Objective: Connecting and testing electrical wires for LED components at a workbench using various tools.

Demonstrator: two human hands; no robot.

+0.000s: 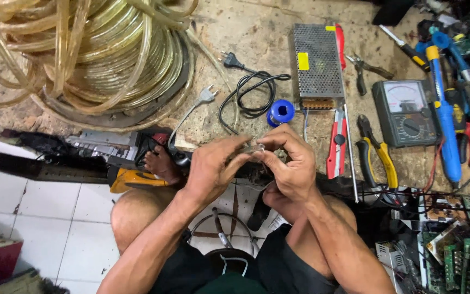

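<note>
My left hand [213,169] and my right hand [289,163] meet over my lap, fingertips pinched together on a small clear piece [257,147] between them. What the piece is I cannot tell; the fingers hide most of it. Just beyond the hands lie a blue spool of solder [281,112] and a coiled black power cord [251,92] with its plug. A white plug [206,96] on a thin cable lies to the left of the cord.
A big coil of clear yellowish tubing [82,54] fills the far left. A perforated metal power supply [317,60], red utility knife [335,144], yellow-handled pliers [379,155], analog multimeter [406,111], blue soldering tool [444,125] and circuit boards [458,250] lie right. White floor tiles [39,207] left.
</note>
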